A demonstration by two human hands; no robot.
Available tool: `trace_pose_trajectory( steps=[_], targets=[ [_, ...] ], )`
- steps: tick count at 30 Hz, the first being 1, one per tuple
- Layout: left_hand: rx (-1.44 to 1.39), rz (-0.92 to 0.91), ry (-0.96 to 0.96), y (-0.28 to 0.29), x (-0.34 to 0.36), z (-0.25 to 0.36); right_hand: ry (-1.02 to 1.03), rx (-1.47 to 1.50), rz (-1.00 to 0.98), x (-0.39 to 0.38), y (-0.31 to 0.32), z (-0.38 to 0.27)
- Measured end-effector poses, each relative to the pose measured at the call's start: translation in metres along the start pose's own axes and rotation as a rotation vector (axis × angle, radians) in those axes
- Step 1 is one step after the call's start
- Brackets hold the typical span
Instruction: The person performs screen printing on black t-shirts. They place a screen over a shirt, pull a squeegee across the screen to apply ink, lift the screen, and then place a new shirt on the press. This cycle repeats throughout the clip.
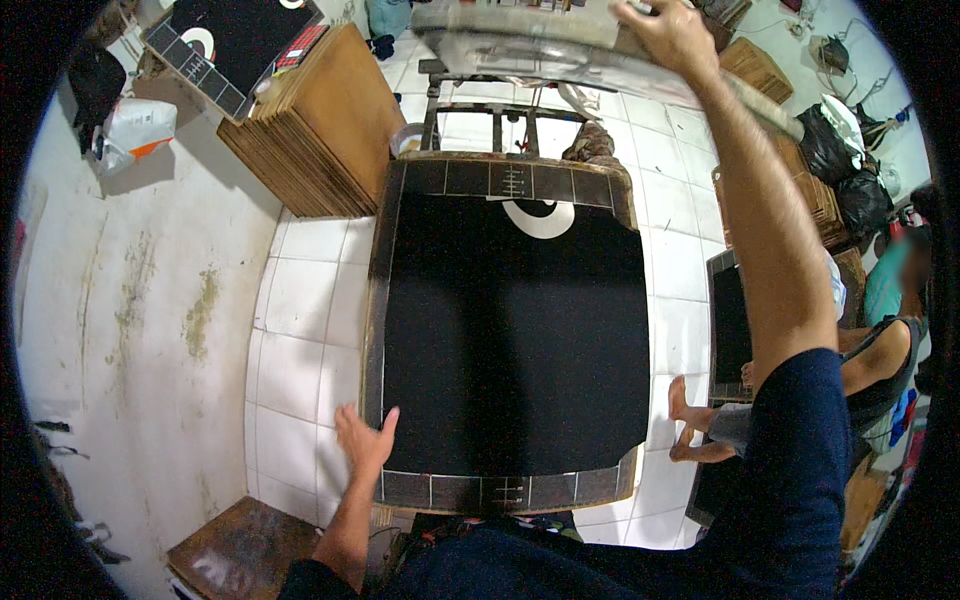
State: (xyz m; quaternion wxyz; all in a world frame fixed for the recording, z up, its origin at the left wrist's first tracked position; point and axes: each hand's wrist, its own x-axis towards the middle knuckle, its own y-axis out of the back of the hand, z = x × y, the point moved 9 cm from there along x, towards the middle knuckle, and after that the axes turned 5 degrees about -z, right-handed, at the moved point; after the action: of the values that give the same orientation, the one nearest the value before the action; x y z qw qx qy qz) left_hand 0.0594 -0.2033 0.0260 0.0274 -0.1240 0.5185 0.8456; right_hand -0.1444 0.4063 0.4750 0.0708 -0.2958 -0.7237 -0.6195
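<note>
A black cloth panel (520, 340) lies flat on the printing board (460, 490) in front of me. A white ring shape (545, 220) is printed near its far edge. Beyond the board, a large greyish screen-printing frame (540, 60) is tilted up and smeared by motion. My right hand (672, 38) reaches far forward, its fingers curled on the upper edge of this frame. Beside the board's near left side, my left hand (365, 435) is spread with nothing in it.
A stack of brown boards (310, 130) stands at the far left, with another black panel (240, 40) on top. On the right, a person (885, 350) sits beside another dark board (728, 330), bare feet close to my board. Black bags (860, 200) lie at the far right.
</note>
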Motion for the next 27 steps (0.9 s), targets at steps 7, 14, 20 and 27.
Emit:
trace_pose_trajectory(
  steps=[7,14,20,27],
  targets=[
    [-1.928,-0.633,-0.359,0.025,0.092,0.327,0.154,0.136,0.249,-0.173,-0.078,0.012],
    [-1.746,-0.475,0.576,-0.108,0.08,0.26,0.256,0.081,-0.21,-0.32,-0.222,0.027],
    [-0.546,0.251,-0.294,-0.06,0.102,0.218,0.234,0.006,-0.564,-0.286,-0.275,0.048],
    [0.011,0.133,-0.605,-0.08,0.111,0.231,-0.183,0.177,-0.588,-0.275,-0.281,0.081]
  ],
)
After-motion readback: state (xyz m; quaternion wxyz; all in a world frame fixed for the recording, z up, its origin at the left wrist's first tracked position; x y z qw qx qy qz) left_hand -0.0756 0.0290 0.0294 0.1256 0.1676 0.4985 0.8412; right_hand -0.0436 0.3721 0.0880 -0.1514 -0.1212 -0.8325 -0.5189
